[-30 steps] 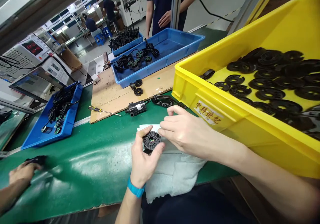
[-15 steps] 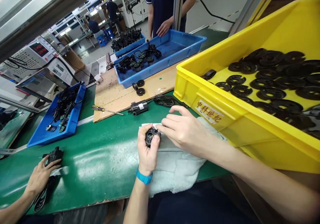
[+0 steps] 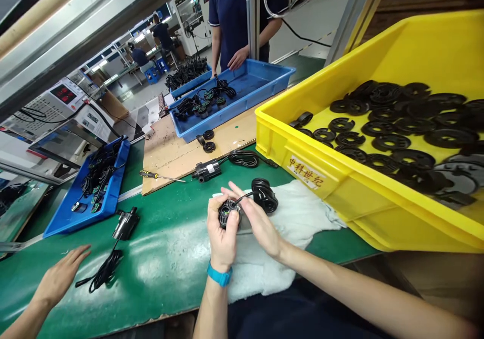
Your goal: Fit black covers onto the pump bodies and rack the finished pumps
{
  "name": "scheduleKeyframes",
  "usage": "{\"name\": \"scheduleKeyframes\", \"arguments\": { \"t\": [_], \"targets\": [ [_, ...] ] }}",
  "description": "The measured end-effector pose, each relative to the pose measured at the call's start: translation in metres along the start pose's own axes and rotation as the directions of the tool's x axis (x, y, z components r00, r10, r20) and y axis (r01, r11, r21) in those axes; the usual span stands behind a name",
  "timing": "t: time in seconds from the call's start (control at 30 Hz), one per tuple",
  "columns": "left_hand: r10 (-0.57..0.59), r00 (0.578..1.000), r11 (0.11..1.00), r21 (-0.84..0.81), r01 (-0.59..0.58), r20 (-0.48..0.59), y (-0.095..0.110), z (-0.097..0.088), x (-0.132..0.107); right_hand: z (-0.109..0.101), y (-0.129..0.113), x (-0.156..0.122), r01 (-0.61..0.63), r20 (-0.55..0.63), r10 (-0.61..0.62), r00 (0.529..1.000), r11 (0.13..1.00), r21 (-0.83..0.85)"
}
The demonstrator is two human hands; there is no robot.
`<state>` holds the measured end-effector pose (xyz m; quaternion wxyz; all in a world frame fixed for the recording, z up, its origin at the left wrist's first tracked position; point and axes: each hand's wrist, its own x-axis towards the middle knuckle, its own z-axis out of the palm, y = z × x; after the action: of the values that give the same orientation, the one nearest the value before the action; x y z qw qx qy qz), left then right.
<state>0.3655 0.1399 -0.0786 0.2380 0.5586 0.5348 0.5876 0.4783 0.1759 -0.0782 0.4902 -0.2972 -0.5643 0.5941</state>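
We see the left hand (image 3: 223, 240) closed around a round black part (image 3: 228, 214), steadying it above a white cloth (image 3: 302, 218), while the right hand (image 3: 257, 223) pinches the thin lead of a coiled black cable (image 3: 263, 195).

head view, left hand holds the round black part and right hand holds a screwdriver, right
Not quite: in the head view the right hand holds no screwdriver; it is holding the coiled black cable. The screwdriver lies apart on the bench. The left hand does hold the round black part.
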Motion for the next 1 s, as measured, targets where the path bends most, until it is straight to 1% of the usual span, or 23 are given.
{"name": "scheduleKeyframes", "arguments": {
  "t": [0.07,0.13,0.23,0.3,0.4,0.5,0.63,0.73,0.8,0.9,1.0],
  "targets": [
    [0.002,1.000,1.000,0.015,-0.002,-0.002,-0.001,0.000,0.000,0.003,-0.006,0.016,0.068,0.003,-0.069,0.998,0.996,0.048],
    [-0.002,1.000,1.000,0.027,0.002,-0.003,-0.001,0.000,0.001,0.006,-0.007,0.025,0.120,0.046,-0.123,0.991,0.991,0.067],
    [-0.018,1.000,0.999,0.032,0.018,0.016,-0.002,0.000,0.000,0.008,-0.001,0.027,0.159,0.133,-0.172,0.976,0.982,0.105],
    [-0.030,0.999,0.999,0.032,0.029,0.035,-0.002,-0.001,-0.002,0.009,0.003,0.025,0.176,0.140,-0.194,0.971,0.976,0.132],
    [-0.039,0.998,0.999,0.017,0.038,0.053,-0.002,-0.004,-0.004,0.009,0.004,0.024,0.161,0.153,-0.182,0.971,0.977,0.144],
    [-0.078,0.995,0.996,-0.048,0.081,0.067,-0.002,-0.008,-0.003,0.009,0.001,0.026,0.179,0.177,-0.192,0.965,0.980,0.087],
    [-0.183,0.981,0.960,-0.202,0.193,0.068,-0.004,-0.011,0.002,0.009,-0.001,0.030,0.230,0.211,-0.233,0.949,0.972,0.036],
    [-0.235,0.972,0.925,-0.300,0.232,0.027,-0.005,-0.011,0.005,0.007,-0.001,0.031,0.200,0.219,-0.207,0.954,0.978,0.055],
    [-0.261,0.965,0.904,-0.340,0.258,0.039,-0.004,-0.011,0.006,0.005,-0.002,0.032,0.170,0.205,-0.181,0.962,0.983,0.071],
    [-0.273,0.960,0.904,-0.325,0.277,0.060,-0.003,-0.009,0.006,0.004,-0.003,0.033,0.113,0.191,-0.128,0.973,0.990,0.089],
    [-0.265,0.964,0.926,-0.273,0.261,0.020,-0.003,-0.008,0.004,0.004,-0.004,0.033,0.086,0.207,-0.105,0.973,0.991,0.098]
  ]
}}
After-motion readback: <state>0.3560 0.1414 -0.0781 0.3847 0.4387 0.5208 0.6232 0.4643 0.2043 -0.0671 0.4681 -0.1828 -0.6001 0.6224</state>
